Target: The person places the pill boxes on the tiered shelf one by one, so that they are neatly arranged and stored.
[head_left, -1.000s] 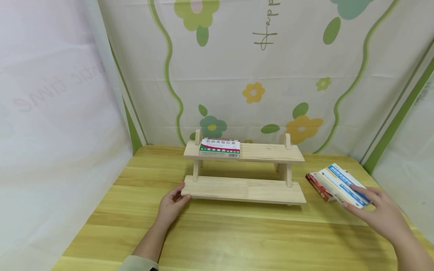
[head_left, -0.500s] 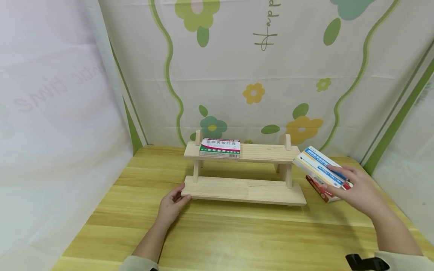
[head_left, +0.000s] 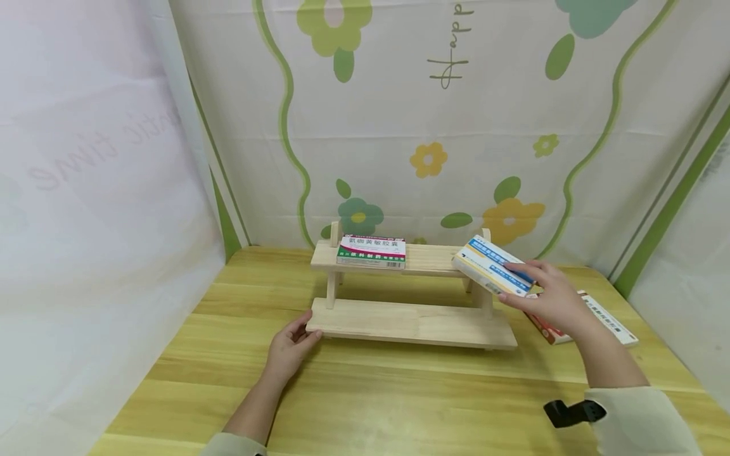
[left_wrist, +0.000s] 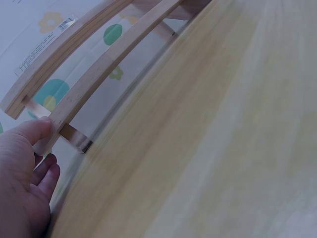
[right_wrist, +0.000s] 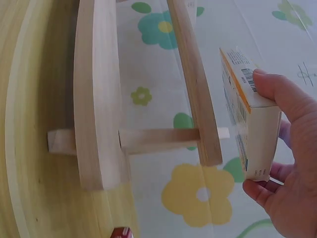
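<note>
Blue-and-white box hung tilted above the upper board's right end.
The right hand pinched it between thumb and fingers; the left hand gripped the lower board's left end likewise. To set it down well, the blue-and-white box probably needed levelling, passing clear of the right peg, then lowering flat beside the green-and-white box near the upper board's left end, fingers loosening only once it sat steady.

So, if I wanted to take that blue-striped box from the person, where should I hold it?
Probably by the left end of the blue-striped box, coming from the left and pinching across its width. That end points away from the right hand, which grips the opposite end, and the straight long sides should suit a pinch.
</note>
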`<action>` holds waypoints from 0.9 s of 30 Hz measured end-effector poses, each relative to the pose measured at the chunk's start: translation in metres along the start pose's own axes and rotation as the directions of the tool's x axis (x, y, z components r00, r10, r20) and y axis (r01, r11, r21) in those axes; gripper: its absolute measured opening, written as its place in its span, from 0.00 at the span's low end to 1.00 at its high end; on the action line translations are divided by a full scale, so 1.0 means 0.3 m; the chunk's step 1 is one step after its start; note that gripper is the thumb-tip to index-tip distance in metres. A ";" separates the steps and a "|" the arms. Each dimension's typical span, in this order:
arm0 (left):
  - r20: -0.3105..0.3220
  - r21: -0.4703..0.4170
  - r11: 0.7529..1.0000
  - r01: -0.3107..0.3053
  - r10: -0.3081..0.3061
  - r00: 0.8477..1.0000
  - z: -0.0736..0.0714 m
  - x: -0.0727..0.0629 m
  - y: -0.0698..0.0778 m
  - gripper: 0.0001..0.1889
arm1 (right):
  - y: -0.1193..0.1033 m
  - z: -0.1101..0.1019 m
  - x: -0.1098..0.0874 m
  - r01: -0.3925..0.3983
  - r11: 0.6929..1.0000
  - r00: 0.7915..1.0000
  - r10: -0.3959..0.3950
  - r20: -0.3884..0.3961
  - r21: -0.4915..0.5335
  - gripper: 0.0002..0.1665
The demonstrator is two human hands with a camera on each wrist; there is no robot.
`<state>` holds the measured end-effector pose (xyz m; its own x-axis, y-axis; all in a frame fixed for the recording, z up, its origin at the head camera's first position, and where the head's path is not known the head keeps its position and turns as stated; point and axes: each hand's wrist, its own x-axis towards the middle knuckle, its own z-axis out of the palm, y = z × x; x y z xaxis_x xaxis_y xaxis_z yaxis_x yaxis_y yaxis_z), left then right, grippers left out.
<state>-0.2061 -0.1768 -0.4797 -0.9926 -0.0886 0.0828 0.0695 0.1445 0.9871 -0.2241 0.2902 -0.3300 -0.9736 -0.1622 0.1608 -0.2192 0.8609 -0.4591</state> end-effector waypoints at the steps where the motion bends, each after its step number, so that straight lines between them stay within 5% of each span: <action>1: 0.001 -0.003 1.000 0.004 -0.004 1.000 0.001 0.001 0.000 0.31 | -0.007 0.007 0.008 0.003 1.000 1.000 -0.003 0.005 0.008 0.45; 27: -0.004 -0.011 1.000 -0.005 0.005 1.000 0.003 -0.001 -0.008 0.31 | -0.108 0.104 0.133 0.051 0.997 0.996 -0.054 0.069 0.050 0.42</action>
<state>-0.2061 -0.1762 -0.4823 -0.9918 -0.0920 0.0886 0.0758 0.1344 0.9880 -0.2578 0.2408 -0.3360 -0.9623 -0.2419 0.1246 -0.2716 0.8263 -0.4934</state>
